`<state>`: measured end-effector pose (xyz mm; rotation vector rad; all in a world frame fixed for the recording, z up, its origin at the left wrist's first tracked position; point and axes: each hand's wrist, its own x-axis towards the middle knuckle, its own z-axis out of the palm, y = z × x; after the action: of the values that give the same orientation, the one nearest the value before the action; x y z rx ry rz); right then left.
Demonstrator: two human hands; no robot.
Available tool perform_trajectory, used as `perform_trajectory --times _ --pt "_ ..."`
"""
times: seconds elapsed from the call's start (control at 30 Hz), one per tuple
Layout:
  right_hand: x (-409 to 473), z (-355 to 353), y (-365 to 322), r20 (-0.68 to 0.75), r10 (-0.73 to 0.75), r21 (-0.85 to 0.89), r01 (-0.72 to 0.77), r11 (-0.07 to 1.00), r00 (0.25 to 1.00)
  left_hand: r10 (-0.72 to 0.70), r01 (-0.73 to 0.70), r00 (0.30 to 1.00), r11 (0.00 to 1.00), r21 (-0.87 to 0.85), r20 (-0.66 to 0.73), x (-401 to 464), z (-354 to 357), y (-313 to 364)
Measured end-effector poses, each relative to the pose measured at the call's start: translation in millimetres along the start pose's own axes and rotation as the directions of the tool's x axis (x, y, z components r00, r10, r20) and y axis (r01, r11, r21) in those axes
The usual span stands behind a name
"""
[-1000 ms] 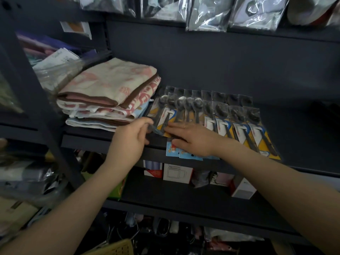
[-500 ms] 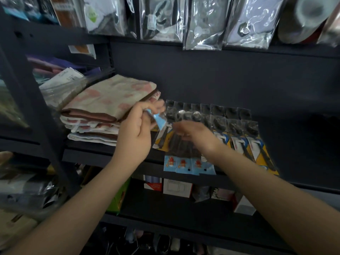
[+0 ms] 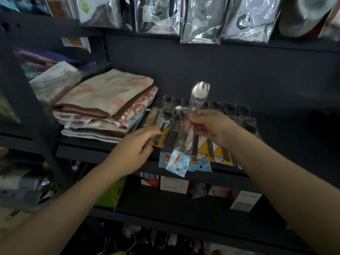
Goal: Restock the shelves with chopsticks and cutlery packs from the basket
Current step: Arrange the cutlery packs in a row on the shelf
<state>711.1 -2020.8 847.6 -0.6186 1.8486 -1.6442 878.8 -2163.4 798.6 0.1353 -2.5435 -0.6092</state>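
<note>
My right hand (image 3: 211,126) grips a clear spoon pack (image 3: 191,122) with a light-blue card end, lifted upright above the dark shelf (image 3: 103,155). The spoon bowl points up and the blue card hangs down past the shelf edge. My left hand (image 3: 136,150) reaches toward the leftmost cutlery packs (image 3: 161,126) lying on the shelf, fingers loosely curled and touching their edge. A row of yellow-and-blue cutlery packs (image 3: 220,151) lies side by side under the lifted pack. The basket is out of view.
A stack of folded pink and cream towels (image 3: 106,105) sits just left of the packs. Bagged goods (image 3: 200,19) hang from the shelf above. Boxes (image 3: 174,183) stand on the lower shelf. The shelf space right of the packs is dark.
The spoon pack passed from my left hand to my right, which lifted it upright. My left hand dropped back down to the packs on the shelf.
</note>
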Motion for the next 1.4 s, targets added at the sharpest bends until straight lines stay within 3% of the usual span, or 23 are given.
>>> perform_trajectory --times 0.1,0.17,0.3,0.43,0.57,0.67,0.83,0.97,1.1,1.2,1.33,1.4 --pt "0 -3 4 0.018 0.014 -0.034 -0.014 0.999 1.000 -0.070 0.053 0.989 0.991 0.125 0.128 15 6 2" --pt "0 0 9 0.032 0.015 -0.107 -0.011 0.994 0.999 -0.194 0.178 0.977 0.971 0.162 0.089 24 8 8" --pt "4 7 14 0.037 0.033 -0.178 -0.025 0.984 0.999 -0.319 0.272 0.947 0.855 0.441 0.034 39 15 14" --pt "9 6 16 0.022 0.029 -0.192 -0.025 0.981 0.999 -0.475 0.397 0.879 0.776 0.490 0.039 52 18 17" --pt "12 2 23 0.040 0.032 -0.226 -0.022 0.974 0.999 -0.555 0.479 0.818 0.804 0.351 0.154 64 17 11" --pt "11 0 27 0.053 0.030 -0.212 -0.019 0.977 0.998 -0.525 0.480 0.842 0.834 0.274 0.123 67 19 4" --pt "13 -3 20 0.034 0.020 -0.134 -0.015 0.991 0.999 -0.372 0.406 0.913 0.865 0.295 -0.165 61 -2 17" --pt "21 15 3 0.017 -0.002 -0.078 0.003 0.997 1.000 -0.308 0.384 0.891 0.903 0.192 -0.334 42 -29 17" --pt "31 55 1 0.089 0.056 -0.128 -0.045 0.991 0.994 -0.413 0.415 0.872 0.909 -0.050 -0.263 25 -29 4" --pt "44 68 4 0.017 0.059 -0.144 -0.056 0.988 0.998 -0.511 0.430 0.850 0.815 -0.387 -0.132 16 -22 -2" --pt "42 56 3 -0.072 -0.031 -0.297 0.008 0.955 0.997 -0.509 0.430 0.859 0.768 -0.475 -0.046 11 -13 11" --pt "30 41 -4 -0.116 -0.080 -0.213 0.054 0.976 0.990 -0.482 0.409 0.876 0.742 -0.532 0.002 14 -8 25"
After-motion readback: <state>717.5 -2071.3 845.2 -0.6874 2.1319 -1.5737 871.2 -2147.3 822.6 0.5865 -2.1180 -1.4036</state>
